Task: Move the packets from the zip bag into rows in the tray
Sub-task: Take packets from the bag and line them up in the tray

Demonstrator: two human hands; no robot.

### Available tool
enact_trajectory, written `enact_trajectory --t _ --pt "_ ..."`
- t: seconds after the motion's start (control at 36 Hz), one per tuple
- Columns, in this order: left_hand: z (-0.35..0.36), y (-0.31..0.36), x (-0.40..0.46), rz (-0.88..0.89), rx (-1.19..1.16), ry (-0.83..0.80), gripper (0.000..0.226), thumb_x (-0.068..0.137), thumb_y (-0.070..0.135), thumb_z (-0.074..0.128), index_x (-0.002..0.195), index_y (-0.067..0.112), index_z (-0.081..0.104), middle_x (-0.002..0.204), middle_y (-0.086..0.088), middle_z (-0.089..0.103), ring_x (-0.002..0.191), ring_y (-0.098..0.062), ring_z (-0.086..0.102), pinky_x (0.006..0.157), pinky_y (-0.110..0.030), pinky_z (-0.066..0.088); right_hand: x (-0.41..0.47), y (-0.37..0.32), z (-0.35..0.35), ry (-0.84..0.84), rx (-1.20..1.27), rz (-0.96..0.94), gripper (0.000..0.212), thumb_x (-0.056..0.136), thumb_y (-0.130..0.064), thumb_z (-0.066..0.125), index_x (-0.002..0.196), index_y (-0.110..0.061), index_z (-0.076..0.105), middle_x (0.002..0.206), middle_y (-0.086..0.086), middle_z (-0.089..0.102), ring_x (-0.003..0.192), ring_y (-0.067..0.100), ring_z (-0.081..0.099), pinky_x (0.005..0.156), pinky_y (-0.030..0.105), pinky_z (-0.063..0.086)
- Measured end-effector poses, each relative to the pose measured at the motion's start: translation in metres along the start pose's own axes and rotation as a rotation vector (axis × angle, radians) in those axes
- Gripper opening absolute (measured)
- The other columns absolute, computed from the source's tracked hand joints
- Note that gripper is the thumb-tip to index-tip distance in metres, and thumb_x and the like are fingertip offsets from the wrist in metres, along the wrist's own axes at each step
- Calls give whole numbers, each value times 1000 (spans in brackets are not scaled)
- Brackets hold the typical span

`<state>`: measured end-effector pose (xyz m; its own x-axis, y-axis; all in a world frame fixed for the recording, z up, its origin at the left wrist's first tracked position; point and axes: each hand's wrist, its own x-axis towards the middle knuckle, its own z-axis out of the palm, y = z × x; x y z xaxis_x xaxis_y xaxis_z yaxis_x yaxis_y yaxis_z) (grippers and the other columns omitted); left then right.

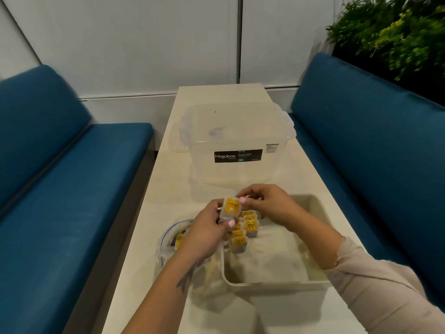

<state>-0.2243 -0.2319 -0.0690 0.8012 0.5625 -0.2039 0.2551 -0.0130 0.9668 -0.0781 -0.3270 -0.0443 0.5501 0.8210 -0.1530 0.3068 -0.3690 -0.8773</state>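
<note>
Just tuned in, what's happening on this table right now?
A person is moving packets from a zip bag into a tray. Both hands hold one yellow-labelled packet above the tray's far left corner: the left hand grips it from below and the right hand pinches its top. Several packets already stand in that corner; the rest of the tray holds none. At least one more shows in the bag. A clear Megabox sits beyond.

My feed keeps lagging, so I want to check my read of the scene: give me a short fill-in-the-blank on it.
1. Both hands, left hand and right hand, hold one ____ packet.
2. The zip bag lies to the ____ of the tray.
3. The clear box reads ____.

Missing words: yellow; left; Megabox
</note>
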Motion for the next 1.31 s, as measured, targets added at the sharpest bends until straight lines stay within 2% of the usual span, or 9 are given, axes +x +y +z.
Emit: enact_trajectory --t 0.14,0.31,0.42,0.53,0.64,0.72,0.92,1.22,1.31 --pt "11 2 4 6 -2 -19 39 86 4 63 120 22 52 108 -7 67 102 -22 64 80 -32 55 -2 -5 2 3 -60 -22 10 80 -20 75 88 -24 69 70 -10 59 63 2 52 64 20 44" --pt "14 0 4 51 48 -1 47 80 -2 67 110 32 55 105 -2 71 100 -19 66 88 -40 54 -3 -3 -7 16 -62 -19 10 79 -11 76 80 -19 70 67 -11 62 50 -8 53 49 6 39" --pt "9 0 3 100 132 81 52 75 -9 68 114 23 56 111 1 67 98 -9 64 82 -19 52 -4 7 -15 76 -103 6 9 80 -7 74 86 -14 72 69 -12 61 53 -7 54 48 5 38" --pt "0 1 -3 143 238 184 48 76 -7 69 109 26 60 101 15 62 92 9 57 68 2 41 -3 24 -17 98 -305 85 12 84 -11 69 93 -18 74 80 -8 65 75 7 59 67 19 44" --pt "-4 -2 -8 126 300 217 48 78 -5 68 100 36 58 102 15 60 85 7 54 68 -1 41 -2 40 -10 59 -506 153 14 84 -16 69 94 -24 73 95 -4 72 91 14 64 83 30 52" --pt "-4 -6 -11 104 304 201 46 80 -5 67 102 35 60 107 11 60 85 6 55 70 -3 41 -1 47 -2 46 -601 177 12 83 -16 67 89 -27 69 94 -7 69 90 15 63 77 29 52" --pt "-6 -9 -14 93 291 185 43 80 -7 66 102 30 61 102 12 60 101 0 53 67 7 36 4 58 9 34 -629 215 9 81 -19 70 82 -26 64 91 -5 69 85 15 61 69 26 47" --pt "-10 -8 -17 88 302 209 50 80 -2 69 90 45 55 99 18 60 100 3 54 69 -2 42 8 61 19 29 -603 245 18 81 -25 72 72 -29 57 81 -9 62 81 15 59 65 24 42" --pt "-11 -9 -16 83 303 214 49 80 -2 69 92 44 55 102 15 61 102 1 55 78 -9 42 7 61 20 34 -586 243 26 80 -25 73 65 -30 53 78 -10 61 79 13 58 63 23 40"
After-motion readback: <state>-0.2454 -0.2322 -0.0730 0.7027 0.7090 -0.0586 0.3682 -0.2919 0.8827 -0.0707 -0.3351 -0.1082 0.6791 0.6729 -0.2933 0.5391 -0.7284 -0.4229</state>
